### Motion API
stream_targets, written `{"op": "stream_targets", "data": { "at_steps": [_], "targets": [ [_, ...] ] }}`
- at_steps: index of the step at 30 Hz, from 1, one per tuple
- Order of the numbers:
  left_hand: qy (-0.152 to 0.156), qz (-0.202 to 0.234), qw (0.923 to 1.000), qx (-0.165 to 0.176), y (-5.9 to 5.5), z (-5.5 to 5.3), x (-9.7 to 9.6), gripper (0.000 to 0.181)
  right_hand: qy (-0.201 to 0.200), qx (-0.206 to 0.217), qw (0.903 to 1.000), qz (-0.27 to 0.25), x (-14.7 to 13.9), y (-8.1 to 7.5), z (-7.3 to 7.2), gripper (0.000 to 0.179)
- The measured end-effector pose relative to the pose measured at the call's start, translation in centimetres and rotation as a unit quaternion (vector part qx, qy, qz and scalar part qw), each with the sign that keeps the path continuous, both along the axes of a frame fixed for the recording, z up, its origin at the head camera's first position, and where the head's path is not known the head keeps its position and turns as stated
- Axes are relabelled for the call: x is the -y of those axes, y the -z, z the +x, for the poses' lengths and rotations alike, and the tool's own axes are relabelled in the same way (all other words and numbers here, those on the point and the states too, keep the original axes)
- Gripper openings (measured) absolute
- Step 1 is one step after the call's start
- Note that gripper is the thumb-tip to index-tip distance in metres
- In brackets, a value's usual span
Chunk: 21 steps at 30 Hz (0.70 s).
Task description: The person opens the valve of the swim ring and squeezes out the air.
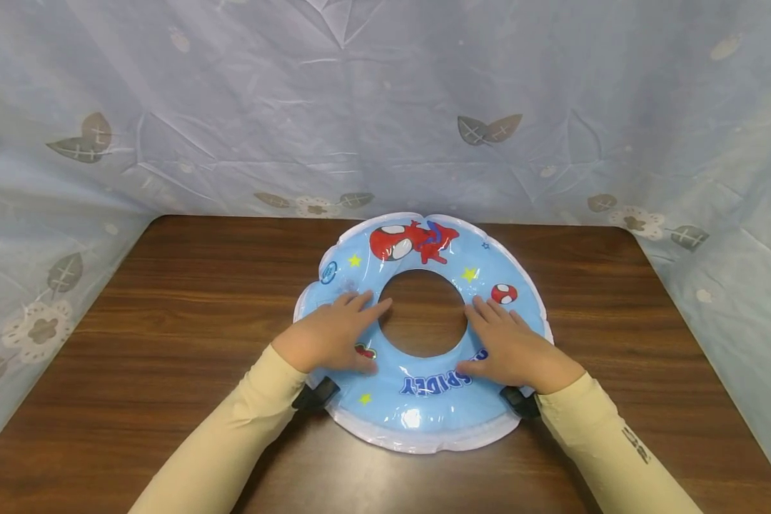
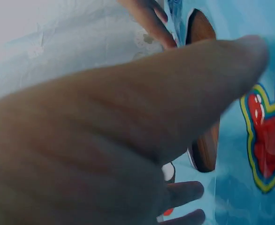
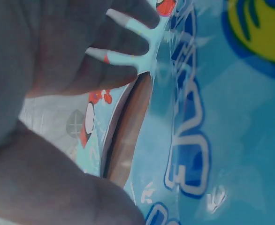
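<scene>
A blue inflatable swim ring (image 1: pixel 411 421) with a white rim, a red cartoon figure and "SPIDEY" lettering lies on the wooden table. My left hand (image 1: pixel 330 334) rests on its left side, fingers spread, fingertips by the central hole. On the right side of the ring lies my right hand (image 1: pixel 510 346), also with spread fingers, the thumb beside the lettering. In the left wrist view the left thumb (image 2: pixel 212 70) stretches over the blue vinyl near a red and yellow print. Between the right fingers and thumb, the right wrist view shows the hole's edge.
The dark brown wooden table (image 1: pixel 186 307) has rounded far corners. Behind it and along both sides hangs a pale blue curtain (image 1: pixel 385 107) with leaf and flower prints. Black wrist straps (image 1: pixel 318 394) sit close to the ring's lower edge.
</scene>
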State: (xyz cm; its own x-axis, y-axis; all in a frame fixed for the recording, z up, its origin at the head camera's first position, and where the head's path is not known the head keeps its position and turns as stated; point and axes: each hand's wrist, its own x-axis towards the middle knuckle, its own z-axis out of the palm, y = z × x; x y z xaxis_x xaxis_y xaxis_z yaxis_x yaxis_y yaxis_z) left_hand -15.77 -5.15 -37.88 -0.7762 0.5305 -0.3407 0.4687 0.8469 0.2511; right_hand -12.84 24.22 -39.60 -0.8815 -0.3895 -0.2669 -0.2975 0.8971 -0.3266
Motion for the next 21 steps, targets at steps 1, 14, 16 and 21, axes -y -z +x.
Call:
{"op": "stream_targets", "data": {
  "at_steps": [1,14,16,21],
  "targets": [
    [0.008,0.006,0.9999,-0.005,0.0,0.0,0.0,0.099,-0.005,-0.007,1.0,-0.001,0.1,0.0,0.0,0.097],
    [0.029,-0.011,0.9995,-0.006,1.0,0.6,-1.2,0.112,-0.018,-0.005,0.9998,0.011,0.6,0.3,0.1,0.098],
    [0.028,-0.013,0.9995,-0.007,1.1,0.6,-1.4,0.111,-0.016,0.0,0.9998,0.013,0.7,0.4,0.0,0.099],
    [0.019,-0.023,0.9995,-0.006,1.0,0.8,-1.7,0.111,-0.015,0.008,0.9997,0.015,0.9,0.5,-0.1,0.099]
  ]
}}
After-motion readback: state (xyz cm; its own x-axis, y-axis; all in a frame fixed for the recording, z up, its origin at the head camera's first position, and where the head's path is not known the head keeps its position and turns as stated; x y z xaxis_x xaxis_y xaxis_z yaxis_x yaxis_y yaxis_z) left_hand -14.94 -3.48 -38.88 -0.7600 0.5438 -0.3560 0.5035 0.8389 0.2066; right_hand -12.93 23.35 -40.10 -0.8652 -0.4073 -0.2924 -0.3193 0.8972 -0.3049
